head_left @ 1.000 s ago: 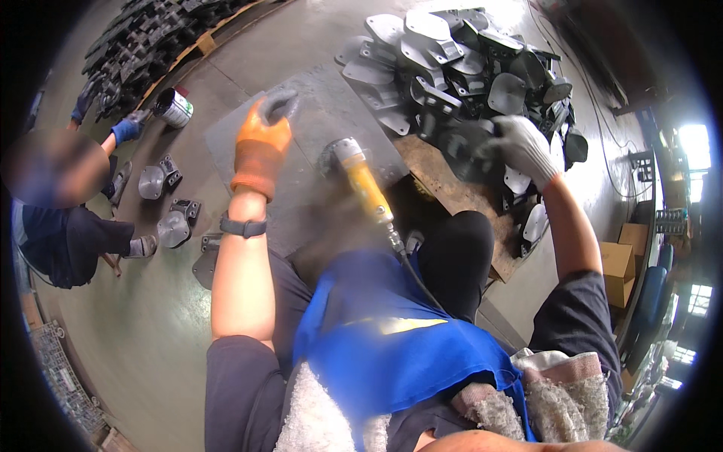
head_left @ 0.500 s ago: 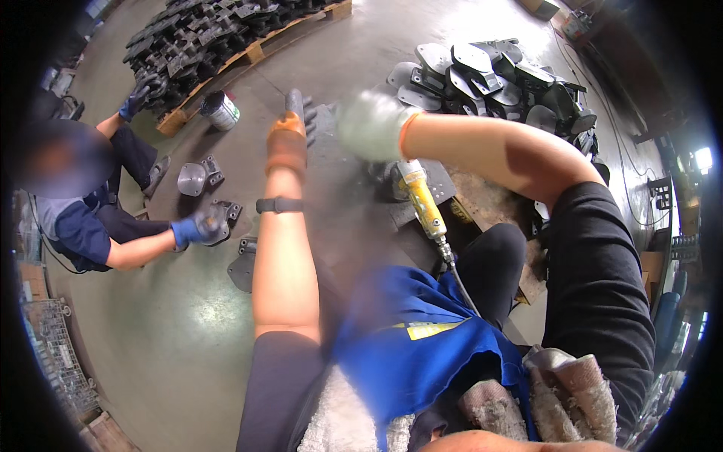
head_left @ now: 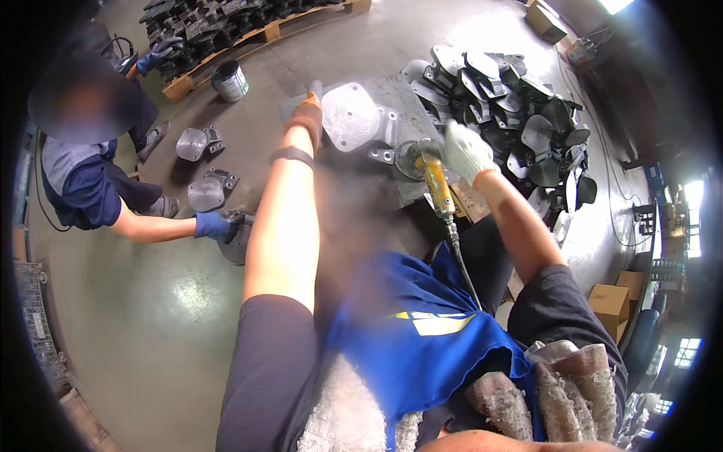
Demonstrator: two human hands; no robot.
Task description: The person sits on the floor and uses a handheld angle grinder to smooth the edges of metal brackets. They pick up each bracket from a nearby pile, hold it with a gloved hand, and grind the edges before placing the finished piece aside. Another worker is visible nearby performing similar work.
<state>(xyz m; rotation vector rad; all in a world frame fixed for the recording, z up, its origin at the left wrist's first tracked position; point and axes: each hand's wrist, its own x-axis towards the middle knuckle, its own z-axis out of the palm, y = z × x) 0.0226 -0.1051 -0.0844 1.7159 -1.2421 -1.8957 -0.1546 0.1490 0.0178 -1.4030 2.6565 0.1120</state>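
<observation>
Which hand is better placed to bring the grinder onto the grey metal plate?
Right. The right hand grips the yellow grinder, its disc beside the grey metal plate. The left hand, in an orange glove, rests on the plate's far edge, probably steadying it.

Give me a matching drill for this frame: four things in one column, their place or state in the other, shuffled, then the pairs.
Things
1. Flat grey metal plate
2. Yellow-bodied handheld grinder
3. Small round metal can
4. Heap of dark metal plates

Places or states
A. standing on the floor beside a wooden pallet
B. piled beyond the right hand
C. under the orange-gloved left hand
D. gripped in the white-gloved right hand

Pairs: 1-C, 2-D, 3-A, 4-B
</observation>
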